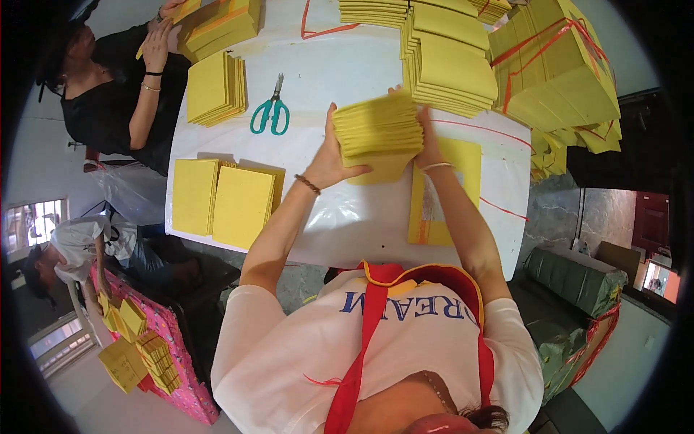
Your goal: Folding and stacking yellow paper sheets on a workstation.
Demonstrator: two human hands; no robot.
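Note:
Between my two hands I hold a thick stack of yellow paper (pixel 379 130) above the white table. My left hand (pixel 334 155) grips its left side, thumb along the near edge. On its right side, my right hand (pixel 429 141) is pressed, fingers partly hidden behind the stack. Below my right forearm lies a flat yellow sheet or packet (pixel 463 173) with a pale patch and an orange strip. Teal-handled scissors (pixel 270 108) rest to the left of my hands, blades pointing away. More folded yellow stacks (pixel 455 76) stand just beyond my right hand.
Yellow stacks (pixel 246 199) sit at the table's left edge, with another pile (pixel 213 90) farther back. Large yellow bundles (pixel 553 65) tied with red string stand at the far right. Red string (pixel 325 32) lies on the white table (pixel 325 249). Co-workers (pixel 116 87) handle yellow paper at left.

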